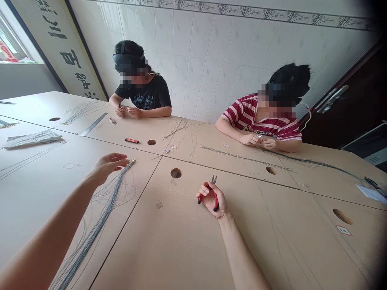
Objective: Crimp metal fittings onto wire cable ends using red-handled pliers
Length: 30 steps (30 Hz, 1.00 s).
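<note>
A long bundle of thin grey-green cords (113, 197) runs over the table, its far end tipped with small gold-coloured pieces (132, 162). At that tipped end is my left hand (109, 166), fingers reaching forward and somewhat apart; whether a single strand touches them I cannot make out. My right hand (215, 201) is palm up, wrapped round small pliers (216, 199) with red and black handles. Their metal jaws point away from me and look slightly parted, with nothing visible between them.
Two people sit across the table (181, 241), hands on small work. Around lie a metal ruler (94, 124), a red-and-black stick-like item (132, 141), a whitish cloth or paper (32, 139) and more cords (242, 155). Round holes (175, 173) pierce the tabletop.
</note>
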Each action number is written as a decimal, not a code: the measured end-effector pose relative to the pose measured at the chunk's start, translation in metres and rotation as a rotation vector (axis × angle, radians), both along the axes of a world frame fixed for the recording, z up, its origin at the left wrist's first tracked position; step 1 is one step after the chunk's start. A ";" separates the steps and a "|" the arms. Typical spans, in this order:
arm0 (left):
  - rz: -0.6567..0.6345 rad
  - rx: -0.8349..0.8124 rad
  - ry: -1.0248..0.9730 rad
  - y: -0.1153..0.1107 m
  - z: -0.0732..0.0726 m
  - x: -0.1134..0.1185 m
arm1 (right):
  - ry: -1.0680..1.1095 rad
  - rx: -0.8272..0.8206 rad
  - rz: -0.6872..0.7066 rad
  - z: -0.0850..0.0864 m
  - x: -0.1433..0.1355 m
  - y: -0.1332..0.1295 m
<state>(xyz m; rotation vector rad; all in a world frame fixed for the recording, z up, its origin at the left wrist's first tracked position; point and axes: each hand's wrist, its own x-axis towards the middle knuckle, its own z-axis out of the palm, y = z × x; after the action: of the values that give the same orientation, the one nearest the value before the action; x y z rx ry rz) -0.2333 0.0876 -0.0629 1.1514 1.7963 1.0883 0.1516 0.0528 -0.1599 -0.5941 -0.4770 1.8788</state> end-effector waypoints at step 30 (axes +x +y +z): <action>-0.625 0.106 -0.400 -0.091 0.042 0.140 | -0.512 0.243 -0.047 0.102 -0.072 -0.064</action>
<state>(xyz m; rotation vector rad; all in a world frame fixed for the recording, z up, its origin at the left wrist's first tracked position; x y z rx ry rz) -0.0929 -0.0036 -0.0211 1.3216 0.9811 0.9480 0.0799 -0.0113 -0.0575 -0.9137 -0.9989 1.5830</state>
